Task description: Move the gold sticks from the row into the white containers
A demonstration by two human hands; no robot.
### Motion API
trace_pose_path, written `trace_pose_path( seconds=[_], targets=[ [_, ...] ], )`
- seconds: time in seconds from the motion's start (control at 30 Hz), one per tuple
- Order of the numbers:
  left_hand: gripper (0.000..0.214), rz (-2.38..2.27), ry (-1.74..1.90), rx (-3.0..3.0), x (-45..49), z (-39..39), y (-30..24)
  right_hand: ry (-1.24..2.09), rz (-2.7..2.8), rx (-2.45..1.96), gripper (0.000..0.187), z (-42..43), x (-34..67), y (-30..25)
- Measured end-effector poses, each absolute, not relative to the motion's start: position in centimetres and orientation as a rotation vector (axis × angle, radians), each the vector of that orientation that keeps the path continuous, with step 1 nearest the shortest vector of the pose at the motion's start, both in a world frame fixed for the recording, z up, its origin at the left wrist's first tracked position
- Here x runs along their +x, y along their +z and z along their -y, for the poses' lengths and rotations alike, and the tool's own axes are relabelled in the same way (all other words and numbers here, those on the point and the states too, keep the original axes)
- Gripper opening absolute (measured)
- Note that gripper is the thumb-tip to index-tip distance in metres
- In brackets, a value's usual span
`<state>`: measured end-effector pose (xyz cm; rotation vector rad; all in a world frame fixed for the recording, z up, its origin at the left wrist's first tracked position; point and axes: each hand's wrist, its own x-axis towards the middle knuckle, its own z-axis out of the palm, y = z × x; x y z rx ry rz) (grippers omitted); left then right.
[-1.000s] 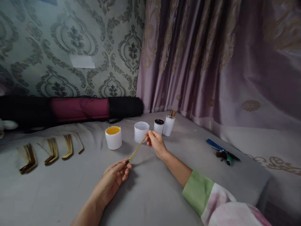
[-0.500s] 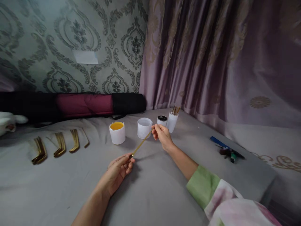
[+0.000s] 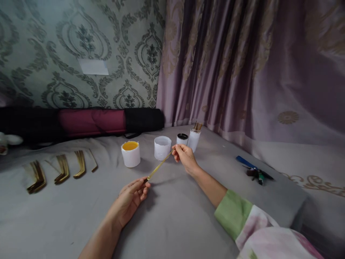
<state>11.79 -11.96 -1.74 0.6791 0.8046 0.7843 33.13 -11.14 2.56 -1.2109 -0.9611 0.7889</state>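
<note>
A thin golden rod (image 3: 160,166) runs slantwise between my two hands, held above the grey cloth. My left hand (image 3: 132,197) pinches its lower, darker end between thumb and fingers. Closed on the far tip of that rod is my right hand (image 3: 185,157), in front of the white cups. The rod's exact kind I cannot make out. A white cup of yellow liquid (image 3: 130,157) stands left of a plain white cup (image 3: 162,151). Behind my right hand are a cup with dark contents (image 3: 182,138) and a tall white jar (image 3: 194,139) with thin sticks in it.
Several bundles of bent golden rods (image 3: 62,172) lie at left, beside one single bent rod (image 3: 93,160). A blue-handled tool (image 3: 245,161) lies at right with small dark and green items. A black and maroon roll (image 3: 91,121) lines the wall; a curtain (image 3: 215,72) hangs at right.
The view has turned slightly right, so the surroundings sit a little further left. Both hands keep hold of the golden rod in nearly the same pose.
</note>
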Motion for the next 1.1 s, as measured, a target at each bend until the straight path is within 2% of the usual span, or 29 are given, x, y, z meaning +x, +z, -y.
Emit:
trace_pose_path(
  seconds=[0.53,1.1],
  targets=[
    [0.022,-0.792,0.781,0.693,11.7,12.1,-1.6,0.745,0.95,-1.231,0.027,12.1,34.7,3.3],
    [0.017,-0.777,0.815,0.614,11.4,11.8,-1.6,0.442,0.854,-1.281,0.022,15.0,43.5,8.7]
  ],
)
